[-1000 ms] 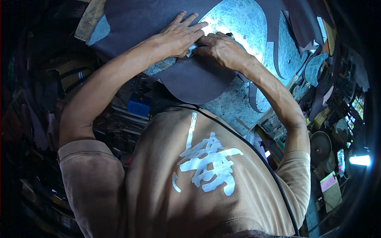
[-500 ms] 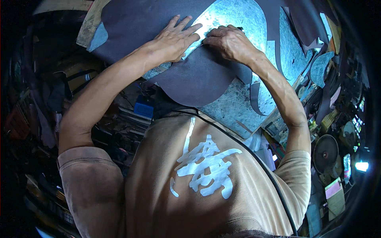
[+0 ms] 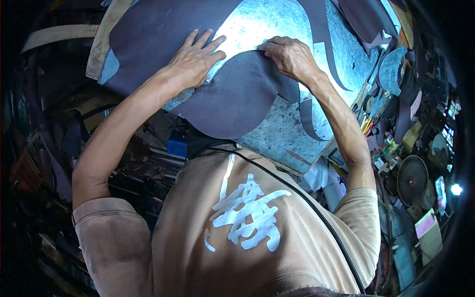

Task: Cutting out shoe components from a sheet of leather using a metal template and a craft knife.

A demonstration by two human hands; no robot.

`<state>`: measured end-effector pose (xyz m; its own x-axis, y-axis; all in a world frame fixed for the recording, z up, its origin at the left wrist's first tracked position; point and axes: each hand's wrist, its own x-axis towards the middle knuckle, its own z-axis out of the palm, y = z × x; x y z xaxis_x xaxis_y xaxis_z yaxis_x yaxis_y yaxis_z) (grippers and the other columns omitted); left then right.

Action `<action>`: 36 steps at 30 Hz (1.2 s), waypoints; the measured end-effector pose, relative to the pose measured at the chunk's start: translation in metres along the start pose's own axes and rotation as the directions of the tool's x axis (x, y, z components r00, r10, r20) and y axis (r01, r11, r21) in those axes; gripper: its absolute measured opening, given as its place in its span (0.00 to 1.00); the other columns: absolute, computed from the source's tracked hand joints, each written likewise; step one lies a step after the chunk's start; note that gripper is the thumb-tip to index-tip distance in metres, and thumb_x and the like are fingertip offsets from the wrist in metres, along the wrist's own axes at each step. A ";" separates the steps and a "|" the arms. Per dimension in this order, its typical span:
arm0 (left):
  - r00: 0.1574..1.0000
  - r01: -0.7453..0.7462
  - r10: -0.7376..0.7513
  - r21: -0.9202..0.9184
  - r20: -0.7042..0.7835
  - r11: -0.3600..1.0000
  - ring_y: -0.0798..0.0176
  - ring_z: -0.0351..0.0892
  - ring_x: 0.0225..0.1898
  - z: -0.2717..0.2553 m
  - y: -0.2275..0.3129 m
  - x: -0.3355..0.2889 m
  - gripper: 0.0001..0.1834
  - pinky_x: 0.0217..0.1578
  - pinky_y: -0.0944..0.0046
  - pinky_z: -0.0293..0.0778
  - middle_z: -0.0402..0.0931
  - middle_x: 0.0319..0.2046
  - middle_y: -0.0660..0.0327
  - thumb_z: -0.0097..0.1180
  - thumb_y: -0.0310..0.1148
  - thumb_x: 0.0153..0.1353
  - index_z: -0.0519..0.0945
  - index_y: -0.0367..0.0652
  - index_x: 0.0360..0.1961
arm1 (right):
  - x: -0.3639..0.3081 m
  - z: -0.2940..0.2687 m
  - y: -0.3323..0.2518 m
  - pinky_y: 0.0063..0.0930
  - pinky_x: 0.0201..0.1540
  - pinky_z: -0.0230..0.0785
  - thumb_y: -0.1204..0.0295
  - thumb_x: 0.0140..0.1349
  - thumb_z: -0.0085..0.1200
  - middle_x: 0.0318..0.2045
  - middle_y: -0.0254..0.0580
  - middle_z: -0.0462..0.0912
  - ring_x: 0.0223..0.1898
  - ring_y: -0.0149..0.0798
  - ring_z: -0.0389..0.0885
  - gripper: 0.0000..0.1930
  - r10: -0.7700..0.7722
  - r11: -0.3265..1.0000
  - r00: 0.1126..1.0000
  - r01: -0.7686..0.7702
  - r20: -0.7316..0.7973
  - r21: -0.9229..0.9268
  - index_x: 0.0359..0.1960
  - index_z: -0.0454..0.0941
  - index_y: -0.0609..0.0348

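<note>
My left hand (image 3: 190, 62) lies flat with its fingers spread. It rests at the inner edge of a large sheet of dark purple-brown leather (image 3: 148, 34), beside a rounded piece of the same leather (image 3: 232, 99). My right hand (image 3: 290, 57) is closed at the upper right edge of that rounded piece. Its fingertips press together close to the rim, and whatever they hold is hidden by the hand. Between the two hands shows the pale, brightly lit surface of the work board (image 3: 257, 24). The rounded piece hangs partly over the board's near left edge.
Curved leather offcuts (image 3: 309, 121) lie right of the rounded piece. A long strip (image 3: 334, 64) runs beyond my right wrist. A blue box (image 3: 177, 144) sits below the board at left. Clutter and a round disc (image 3: 412, 180) fill the right. A black cable (image 3: 297, 178) crosses my shirt.
My right hand has moved right along the rounded piece's edge, away from my left hand. My left hand and the rounded piece have shifted left and slightly nearer. The whole view has shifted somewhat.
</note>
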<state>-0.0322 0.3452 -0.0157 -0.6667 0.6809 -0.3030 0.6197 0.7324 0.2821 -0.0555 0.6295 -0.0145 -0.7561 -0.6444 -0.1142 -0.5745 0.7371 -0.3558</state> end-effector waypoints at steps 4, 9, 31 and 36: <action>0.999 0.014 -0.013 -0.032 0.036 0.999 0.52 0.45 0.74 -0.008 0.003 0.000 0.30 0.74 0.44 0.39 0.51 0.72 0.62 0.67 0.29 0.50 0.74 0.50 0.56 | -0.022 -0.003 0.004 0.39 0.41 0.79 0.73 0.56 0.55 0.37 0.38 0.84 0.38 0.45 0.84 0.13 0.120 0.993 0.991 -0.120 -0.064 -0.004 0.43 0.84 0.49; 0.998 0.012 -0.012 0.007 0.054 1.000 0.52 0.46 0.73 -0.011 0.005 0.001 0.30 0.74 0.45 0.40 0.52 0.72 0.60 0.68 0.29 0.50 0.74 0.49 0.57 | -0.049 0.001 0.006 0.37 0.40 0.79 0.72 0.58 0.56 0.36 0.37 0.85 0.38 0.45 0.84 0.10 0.237 0.970 0.966 -0.229 -0.107 0.083 0.41 0.84 0.52; 0.900 0.358 -0.378 0.126 0.218 0.925 0.35 0.76 0.53 -0.037 0.102 0.186 0.39 0.46 0.51 0.81 0.52 0.65 0.29 0.66 0.47 0.56 0.66 0.37 0.62 | -0.065 0.009 0.004 0.43 0.37 0.77 0.72 0.58 0.53 0.34 0.42 0.82 0.34 0.51 0.83 0.11 0.319 0.941 0.934 -0.293 -0.159 0.167 0.41 0.83 0.54; 0.910 0.337 -0.362 0.150 0.202 0.930 0.34 0.76 0.54 -0.035 0.101 0.187 0.39 0.47 0.50 0.80 0.53 0.64 0.29 0.66 0.48 0.56 0.66 0.37 0.63 | -0.083 0.008 -0.001 0.42 0.38 0.77 0.72 0.59 0.53 0.36 0.41 0.83 0.35 0.50 0.83 0.11 0.413 0.900 0.898 -0.377 -0.152 0.218 0.41 0.84 0.54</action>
<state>-0.1088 0.5463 -0.0120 -0.7479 0.3543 -0.5614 0.4134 0.9102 0.0237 0.0102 0.6809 -0.0122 -0.9637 -0.2439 -0.1087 -0.1641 0.8620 -0.4796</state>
